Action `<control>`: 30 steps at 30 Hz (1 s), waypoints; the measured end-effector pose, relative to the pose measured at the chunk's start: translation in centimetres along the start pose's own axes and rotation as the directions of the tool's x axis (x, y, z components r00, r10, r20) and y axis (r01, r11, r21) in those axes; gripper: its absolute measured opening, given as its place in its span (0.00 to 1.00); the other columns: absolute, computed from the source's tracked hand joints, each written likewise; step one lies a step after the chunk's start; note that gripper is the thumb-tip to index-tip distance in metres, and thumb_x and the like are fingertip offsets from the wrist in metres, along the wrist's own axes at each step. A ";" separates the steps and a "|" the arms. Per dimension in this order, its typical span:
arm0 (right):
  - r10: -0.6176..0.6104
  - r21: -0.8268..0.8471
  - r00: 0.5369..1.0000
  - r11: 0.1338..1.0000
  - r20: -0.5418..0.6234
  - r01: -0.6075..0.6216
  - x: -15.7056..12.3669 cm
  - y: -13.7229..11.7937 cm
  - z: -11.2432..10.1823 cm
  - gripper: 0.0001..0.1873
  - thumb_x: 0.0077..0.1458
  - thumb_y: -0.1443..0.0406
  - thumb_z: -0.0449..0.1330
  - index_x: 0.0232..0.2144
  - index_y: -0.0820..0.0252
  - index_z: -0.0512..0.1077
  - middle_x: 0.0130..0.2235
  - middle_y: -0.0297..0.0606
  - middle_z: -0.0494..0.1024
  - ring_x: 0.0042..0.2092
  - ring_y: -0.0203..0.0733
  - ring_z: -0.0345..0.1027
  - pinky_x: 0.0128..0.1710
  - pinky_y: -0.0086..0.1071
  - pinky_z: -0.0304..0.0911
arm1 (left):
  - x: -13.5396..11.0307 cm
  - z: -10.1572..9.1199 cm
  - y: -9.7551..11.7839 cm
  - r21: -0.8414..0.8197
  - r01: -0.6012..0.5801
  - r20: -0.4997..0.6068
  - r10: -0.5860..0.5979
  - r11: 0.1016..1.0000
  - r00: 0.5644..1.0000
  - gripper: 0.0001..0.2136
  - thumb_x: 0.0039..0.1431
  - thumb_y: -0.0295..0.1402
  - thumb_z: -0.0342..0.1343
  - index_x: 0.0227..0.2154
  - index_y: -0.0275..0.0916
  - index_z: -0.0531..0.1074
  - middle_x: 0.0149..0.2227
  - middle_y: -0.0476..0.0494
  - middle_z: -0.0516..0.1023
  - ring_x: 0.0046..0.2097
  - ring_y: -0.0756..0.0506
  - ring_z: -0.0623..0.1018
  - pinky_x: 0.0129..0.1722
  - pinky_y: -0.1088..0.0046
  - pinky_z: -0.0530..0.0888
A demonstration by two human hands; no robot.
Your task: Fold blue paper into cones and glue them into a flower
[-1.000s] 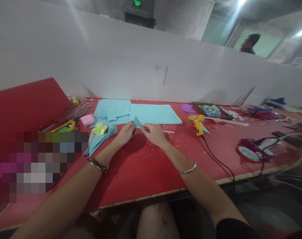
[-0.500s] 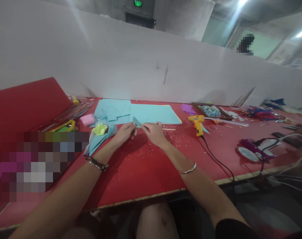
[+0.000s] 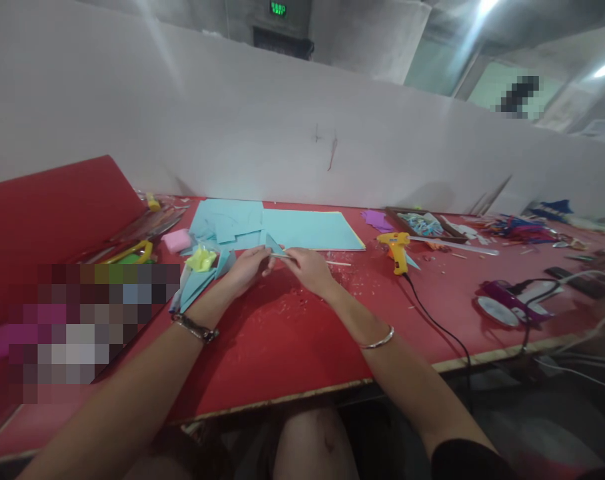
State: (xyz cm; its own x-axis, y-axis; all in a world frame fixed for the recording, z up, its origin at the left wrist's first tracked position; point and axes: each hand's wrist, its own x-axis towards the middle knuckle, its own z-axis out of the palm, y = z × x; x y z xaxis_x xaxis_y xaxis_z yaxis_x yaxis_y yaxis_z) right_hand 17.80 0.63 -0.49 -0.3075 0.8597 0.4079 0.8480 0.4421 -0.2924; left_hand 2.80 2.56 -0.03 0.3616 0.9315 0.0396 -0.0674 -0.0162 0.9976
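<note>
My left hand (image 3: pixel 251 268) and my right hand (image 3: pixel 310 269) meet over the red table (image 3: pixel 262 353), fingers closed in a pinch. Between them runs a thin pale stick (image 3: pixel 281 256), gripped from both sides. A small pointed piece of light blue paper (image 3: pixel 271 243) rises just behind the stick at my left fingertips; whether it is joined to the stick I cannot tell. Cut blue paper pieces (image 3: pixel 198 289) lie beside my left wrist. Large light blue sheets (image 3: pixel 310 228) are spread beyond my hands. Another thin stick (image 3: pixel 338 263) rests right of my right hand.
A yellow glue gun (image 3: pixel 394 251) with a black cord stands at the right. Behind it are purple paper (image 3: pixel 377 221) and a tray (image 3: pixel 451 231) of small pieces. A purple-and-white device (image 3: pixel 515 303) sits further right. Yellow-handled scissors (image 3: pixel 141 252) and a pink block (image 3: pixel 176 241) lie left.
The stick between my fingers shows more clearly, and the blue paper piece appears slightly lower and more hidden. Both hands stay in nearly the same place.
</note>
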 end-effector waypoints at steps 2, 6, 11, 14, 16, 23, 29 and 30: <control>0.004 0.014 1.000 1.000 0.005 -0.004 0.0 0.0 -0.1 0.15 0.59 0.59 0.46 0.35 0.58 0.71 0.36 0.38 0.75 0.35 0.37 0.66 0.32 0.27 0.50 | 0.0 0.0 0.0 0.009 -0.005 0.012 0.005 1.000 1.000 0.09 0.50 0.34 0.46 0.18 0.39 0.56 0.16 0.54 0.60 0.17 0.55 0.58 0.19 0.76 0.57; 0.005 0.058 1.000 0.998 0.006 -0.005 0.0 0.1 -0.1 0.16 0.59 0.59 0.46 0.36 0.57 0.71 0.38 0.38 0.76 0.37 0.36 0.66 0.33 0.27 0.51 | -0.1 0.0 0.1 0.051 -0.011 0.007 0.010 0.999 1.000 0.10 0.51 0.34 0.44 0.17 0.40 0.56 0.16 0.54 0.60 0.17 0.54 0.58 0.20 0.75 0.58; 0.005 0.081 1.000 0.997 0.001 -0.005 0.0 0.3 0.1 0.16 0.59 0.59 0.46 0.34 0.57 0.72 0.38 0.37 0.76 0.37 0.37 0.67 0.34 0.27 0.52 | 0.1 -0.1 -0.1 -0.008 0.013 -0.010 -0.014 1.000 1.000 0.11 0.51 0.34 0.46 0.16 0.39 0.58 0.16 0.53 0.62 0.18 0.54 0.60 0.20 0.77 0.59; 0.003 0.137 1.000 0.991 0.001 -0.003 0.0 0.3 0.1 0.16 0.59 0.60 0.47 0.32 0.58 0.72 0.36 0.36 0.76 0.37 0.36 0.67 0.34 0.26 0.52 | 0.2 -0.2 -0.4 -0.054 0.019 -0.011 -0.020 0.998 1.000 0.10 0.50 0.33 0.48 0.17 0.38 0.60 0.16 0.53 0.63 0.19 0.54 0.61 0.20 0.78 0.59; 0.004 0.190 1.000 0.982 0.005 -0.004 0.0 0.4 0.2 0.15 0.59 0.61 0.47 0.31 0.59 0.72 0.35 0.36 0.76 0.36 0.36 0.66 0.34 0.25 0.52 | 0.2 -0.2 -0.5 -0.056 0.030 -0.009 -0.030 0.998 0.999 0.10 0.51 0.34 0.48 0.18 0.38 0.61 0.17 0.53 0.64 0.20 0.54 0.62 0.20 0.78 0.60; -0.007 0.263 1.000 0.965 -0.025 0.014 0.1 0.7 0.3 0.17 0.58 0.60 0.47 0.26 0.61 0.71 0.26 0.33 0.73 0.29 0.33 0.61 0.30 0.24 0.50 | 0.7 -0.7 -1.4 0.342 -0.099 -0.118 0.148 0.934 0.982 0.18 0.48 0.39 0.52 0.42 0.37 0.64 0.28 0.50 0.69 0.26 0.52 0.69 0.30 0.74 0.66; -0.005 0.306 0.999 0.952 -0.032 0.015 0.1 0.8 0.3 0.15 0.57 0.61 0.48 0.25 0.61 0.69 0.24 0.31 0.70 0.27 0.32 0.58 0.27 0.24 0.47 | 0.5 -1.2 -1.3 0.628 -0.300 0.007 0.380 0.718 0.925 0.28 0.48 0.36 0.53 0.53 0.41 0.53 0.33 0.50 0.68 0.29 0.53 0.71 0.33 0.75 0.67; -0.008 0.317 0.999 0.948 -0.036 0.019 0.1 0.9 0.4 0.15 0.57 0.61 0.49 0.25 0.61 0.69 0.24 0.31 0.69 0.27 0.32 0.58 0.27 0.24 0.47 | 0.4 -1.3 -1.2 0.661 -0.301 0.016 0.388 0.687 0.921 0.26 0.49 0.36 0.53 0.52 0.41 0.56 0.31 0.51 0.68 0.29 0.52 0.71 0.34 0.76 0.67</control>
State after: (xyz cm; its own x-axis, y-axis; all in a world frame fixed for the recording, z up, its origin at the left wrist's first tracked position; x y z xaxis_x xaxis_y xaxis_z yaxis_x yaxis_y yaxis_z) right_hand 18.35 1.23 -1.03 -0.2985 0.8464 0.4410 0.6614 0.5165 -0.5438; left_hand 1.87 3.42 -1.29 0.3217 0.8463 0.4246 0.4595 -0.5317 0.7115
